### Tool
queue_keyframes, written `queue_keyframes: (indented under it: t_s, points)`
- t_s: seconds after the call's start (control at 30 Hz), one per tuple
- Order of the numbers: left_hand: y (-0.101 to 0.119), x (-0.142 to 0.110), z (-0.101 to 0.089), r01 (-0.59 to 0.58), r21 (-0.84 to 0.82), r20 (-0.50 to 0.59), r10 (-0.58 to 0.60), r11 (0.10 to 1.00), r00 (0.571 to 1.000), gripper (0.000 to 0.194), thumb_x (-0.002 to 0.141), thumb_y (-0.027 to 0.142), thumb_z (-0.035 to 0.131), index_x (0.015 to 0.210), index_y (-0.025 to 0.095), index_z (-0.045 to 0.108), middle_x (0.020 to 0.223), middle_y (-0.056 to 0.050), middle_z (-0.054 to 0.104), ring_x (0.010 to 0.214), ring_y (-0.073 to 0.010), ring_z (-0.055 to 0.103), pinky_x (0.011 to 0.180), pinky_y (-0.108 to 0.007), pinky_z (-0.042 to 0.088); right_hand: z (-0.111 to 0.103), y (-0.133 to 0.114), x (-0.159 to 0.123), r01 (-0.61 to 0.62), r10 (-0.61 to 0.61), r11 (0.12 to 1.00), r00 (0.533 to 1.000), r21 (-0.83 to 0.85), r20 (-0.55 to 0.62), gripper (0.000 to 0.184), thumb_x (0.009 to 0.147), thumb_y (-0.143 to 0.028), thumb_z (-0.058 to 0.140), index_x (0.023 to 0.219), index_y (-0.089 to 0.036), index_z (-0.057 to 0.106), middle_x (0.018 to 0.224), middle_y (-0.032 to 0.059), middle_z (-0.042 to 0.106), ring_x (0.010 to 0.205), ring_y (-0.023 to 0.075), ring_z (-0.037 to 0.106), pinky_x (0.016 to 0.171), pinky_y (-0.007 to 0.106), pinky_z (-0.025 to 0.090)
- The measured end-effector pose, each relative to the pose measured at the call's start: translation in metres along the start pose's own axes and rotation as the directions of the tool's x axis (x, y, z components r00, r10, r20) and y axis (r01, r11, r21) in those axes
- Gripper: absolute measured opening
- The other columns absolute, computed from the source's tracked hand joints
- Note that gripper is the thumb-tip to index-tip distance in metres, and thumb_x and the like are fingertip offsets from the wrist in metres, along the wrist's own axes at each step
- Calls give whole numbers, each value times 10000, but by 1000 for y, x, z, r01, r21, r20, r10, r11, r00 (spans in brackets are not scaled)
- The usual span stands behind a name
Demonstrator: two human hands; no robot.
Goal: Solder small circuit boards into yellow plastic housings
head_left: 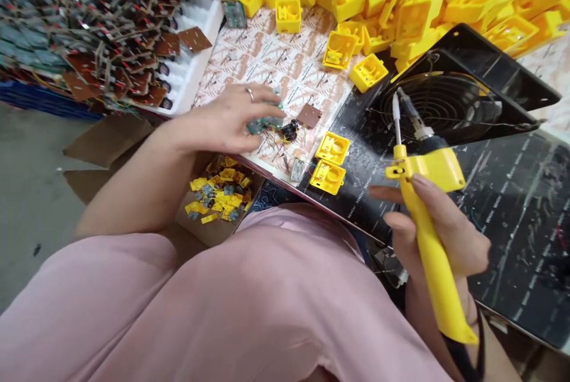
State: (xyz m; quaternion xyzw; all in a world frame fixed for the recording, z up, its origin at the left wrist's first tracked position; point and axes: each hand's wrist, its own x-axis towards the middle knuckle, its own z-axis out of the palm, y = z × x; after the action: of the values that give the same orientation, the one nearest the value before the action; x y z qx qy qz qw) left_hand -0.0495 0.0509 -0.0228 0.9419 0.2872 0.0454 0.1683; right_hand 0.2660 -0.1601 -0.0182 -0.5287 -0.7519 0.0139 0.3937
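In the head view, two bare hands work at one bench. The left hand (pixel 227 117), one ring on a finger, lies palm down with fingers loosely spread over green circuitry (pixel 256 126) on the patterned sheet (pixel 249 55); the fingers hide part of it, so I cannot tell whether they pinch it or whether it is one board or several. Just right of the fingertips are one black round part (pixel 290 130) among thin wires and one brown board (pixel 309 114). The right hand (pixel 461 236) is wrapped around the handle of one yellow soldering tool (pixel 430 239), thumb against its upper part; its two slim tips point to the far side, in front of one black fan (pixel 431 103), and I cannot tell whether they touch it. Between the hands, at the near edge, two open yellow cases (pixel 332 149) sit side by side, with one small grey piece (pixel 297 169) just left of them. On the far side rises a heap of yellow housings (pixel 414 8), too many to count; three stand at its left end and two near the fan. Far left, uncounted boards (pixel 102 19) pile on one white foam tray (pixel 189 70).
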Motion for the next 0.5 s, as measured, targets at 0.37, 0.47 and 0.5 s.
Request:
queue_keyframes:
  t_s: [0.37,0.47,0.5]
  points:
    - [3,-6,27,-15,84,-120,25,996,992,329,1021,402,425,906,292,714,1303,26,745,1363,-222,571,1234,-500,355,92,2,118,64,-119,990,862,127,494,402,1004,-133,527,1391,-235,566,1190,31,747,1075,172,722,1016,337,564]
    - [0,-11,22,-47,203,-191,87,978,978,355,1057,351,383,961,243,706,1170,5,787,1268,-197,638,1226,-490,385,109,8,126,75,-136,989,796,127,589,440,968,-112,510,1389,-229,561,1113,34,741,1033,185,714,980,352,570]
    - [-2,-13,19,-34,248,-233,93,968,968,336,1060,333,393,974,231,702,1122,-1,795,1225,-191,659,1223,-486,388,111,10,125,73,-116,993,799,95,591,438,967,-127,509,1389,-233,561,1074,36,734,1006,196,709,957,363,573]
